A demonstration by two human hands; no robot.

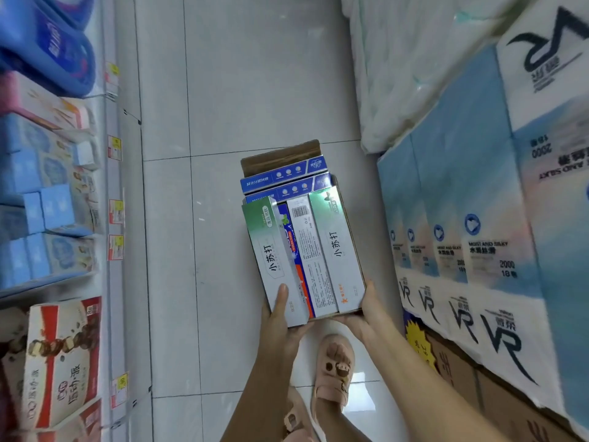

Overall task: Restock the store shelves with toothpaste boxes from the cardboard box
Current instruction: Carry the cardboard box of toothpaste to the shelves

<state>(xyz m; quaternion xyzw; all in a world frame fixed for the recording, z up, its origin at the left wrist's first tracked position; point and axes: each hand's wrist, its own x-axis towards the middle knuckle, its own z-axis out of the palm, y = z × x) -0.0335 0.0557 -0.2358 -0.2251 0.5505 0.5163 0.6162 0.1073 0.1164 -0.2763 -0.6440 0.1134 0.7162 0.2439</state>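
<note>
Seen from above, two bare hands carry an open box of stock down a shop aisle. The left hand (282,317) grips the near left corner of the cardboard box (280,156), its thumb laid flat on the end of the leftmost toothpaste box (271,250); its fingers are hidden beneath the load. The right hand (366,311) holds the near right corner, thumb up along the side wall and fingers curled under the bottom edge. The cardboard box is held level above the tiled floor (223,90), between the two rows of goods, and looks packed full. Several long grey-and-green toothpaste boxes and a white one with a barcode (310,250) lie lengthwise, and blue ones (283,183) lie crosswise at the far end. A foot in a pink sandal (334,368) shows below the box. To the left run the store shelves (110,186), edged with yellow and red price tags and filled with light blue cartons (35,215) and red-and-white boxes (60,355). Whether any of these are toothpaste cannot be told. To the right stand stacked packs of tissue paper (478,218). Judging by the full box, restocking has barely begun, with no toothpaste box lifted out and every one still to be shelved.
</note>
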